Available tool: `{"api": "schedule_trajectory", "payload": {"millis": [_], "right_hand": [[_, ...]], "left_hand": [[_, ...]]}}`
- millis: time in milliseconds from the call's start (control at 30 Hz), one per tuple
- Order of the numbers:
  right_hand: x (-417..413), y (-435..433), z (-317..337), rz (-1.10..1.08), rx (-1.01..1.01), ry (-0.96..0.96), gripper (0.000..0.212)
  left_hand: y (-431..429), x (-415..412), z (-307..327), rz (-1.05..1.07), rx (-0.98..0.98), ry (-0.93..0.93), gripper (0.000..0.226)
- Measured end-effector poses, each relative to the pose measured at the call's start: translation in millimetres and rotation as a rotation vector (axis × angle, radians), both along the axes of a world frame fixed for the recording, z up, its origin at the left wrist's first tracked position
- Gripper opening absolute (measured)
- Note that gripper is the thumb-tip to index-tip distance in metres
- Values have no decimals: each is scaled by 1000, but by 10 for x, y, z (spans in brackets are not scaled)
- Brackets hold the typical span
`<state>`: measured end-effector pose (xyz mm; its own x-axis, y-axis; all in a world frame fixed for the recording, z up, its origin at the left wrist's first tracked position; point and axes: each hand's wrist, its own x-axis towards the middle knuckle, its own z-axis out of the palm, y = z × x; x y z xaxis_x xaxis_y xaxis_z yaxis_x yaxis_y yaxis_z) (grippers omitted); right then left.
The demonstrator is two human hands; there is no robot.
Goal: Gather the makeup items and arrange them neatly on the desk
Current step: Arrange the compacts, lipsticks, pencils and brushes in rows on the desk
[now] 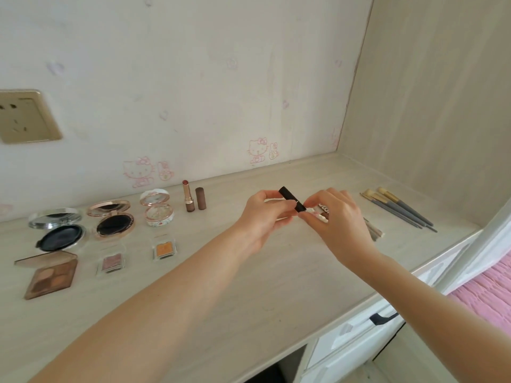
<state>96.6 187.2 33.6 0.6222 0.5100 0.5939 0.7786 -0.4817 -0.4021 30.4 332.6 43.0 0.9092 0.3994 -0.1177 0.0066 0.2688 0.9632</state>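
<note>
Left grip (265, 217): thumb and fingertips closed in a pinch on the upper half of the black tube (290, 199). Right grip (341, 221): fingers curled in, pinching the tube's lower end where a pale patterned piece sits. Can't tell if that piece is the tube's base or a separate part. Neither palm wraps it, fingertip contact only.

Tube is in the air, tilted, over the middle of the worktop (249, 286), closer to the back edge than the front.

Handling, my read: small, light, rigid, smooth plastic, so likely slippery. A thin seam ring shows partway along, so it probably splits there into cap and body. Hold one side of the seam per grip, and pull or twist along the axis. It should stand on end but tip easily.

Already laid out towards the left of the worktop:
- back row: silver compact (56, 230), rose-gold compact (113, 219), white compact (156, 208), all open. Then the lipstick (188, 196), upright with its cap (201, 199) just beside it
- front row: eyeshadow palette (51, 275), pink pan (111, 262), orange pan (164, 250)

Brushes (401, 208) lie near the right back corner.
</note>
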Motion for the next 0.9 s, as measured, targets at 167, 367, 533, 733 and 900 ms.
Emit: {"api": "schedule_trajectory", "payload": {"millis": [167, 367, 533, 733, 900], "right_hand": [[-255, 278, -47, 73, -19, 65, 11], [-469, 592, 15, 168, 20, 201, 20], [-636, 823, 18, 249, -70, 312, 21], [-853, 960, 53, 280, -69, 471, 7], [-1003, 1008, 48, 388, 22, 713, 2]], "left_hand": [[228, -365, -38, 55, -17, -14, 30], [440, -771, -78, 50, 94, 37, 25], [576, -1017, -116, 63, 273, 73, 20], [731, -1272, -137, 136, 498, 137, 20], [820, -1514, -195, 122, 772, 186, 11]]}}
